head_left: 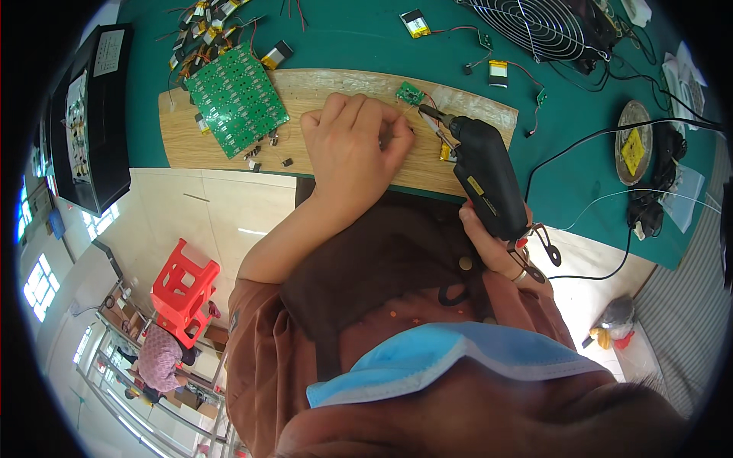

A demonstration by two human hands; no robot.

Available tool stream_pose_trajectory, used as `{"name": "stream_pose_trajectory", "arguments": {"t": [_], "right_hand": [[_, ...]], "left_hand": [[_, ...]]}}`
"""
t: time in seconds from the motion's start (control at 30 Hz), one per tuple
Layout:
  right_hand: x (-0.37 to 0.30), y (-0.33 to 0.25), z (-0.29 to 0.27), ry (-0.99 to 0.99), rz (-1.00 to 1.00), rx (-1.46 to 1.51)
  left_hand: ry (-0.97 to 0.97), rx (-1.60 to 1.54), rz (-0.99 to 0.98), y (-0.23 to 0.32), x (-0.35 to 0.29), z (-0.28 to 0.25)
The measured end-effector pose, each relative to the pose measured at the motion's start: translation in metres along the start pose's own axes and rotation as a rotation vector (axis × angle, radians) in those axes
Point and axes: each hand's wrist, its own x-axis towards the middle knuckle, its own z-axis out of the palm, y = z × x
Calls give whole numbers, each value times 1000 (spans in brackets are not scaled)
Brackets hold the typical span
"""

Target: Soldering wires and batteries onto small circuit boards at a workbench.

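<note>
Left fingers [372, 114] curl near the small green board [410, 93], grip unclear; right fingers [477, 226] clasp the soldering gun [492, 172].

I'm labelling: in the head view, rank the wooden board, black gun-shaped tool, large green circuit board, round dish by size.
Wooden board
Black gun-shaped tool, large green circuit board: too close to rank
Round dish

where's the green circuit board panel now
On the left in the head view, the panel lies partly over the wooden board, left of the left hand.

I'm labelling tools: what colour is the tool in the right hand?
The tool is mainly black, clearest in the head view.
</note>
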Motion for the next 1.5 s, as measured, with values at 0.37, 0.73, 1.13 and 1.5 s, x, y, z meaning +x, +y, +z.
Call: {"name": "stream_pose_trajectory", "arguments": {"t": [0.37,0.73,1.13,1.5], "right_hand": [[1,-4,-1,-12,-30,1],[1,-2,1,7,-56,-22],[1,-1,2,20,-53,3],[-3,8,1,4,35,29]], "left_hand": [[-25,1,-23,3,3,-4],[-39,15,-30,2,3,-4],[-25,14,-31,3,4,-3],[-13,-1,-27,2,2,-2]]}}
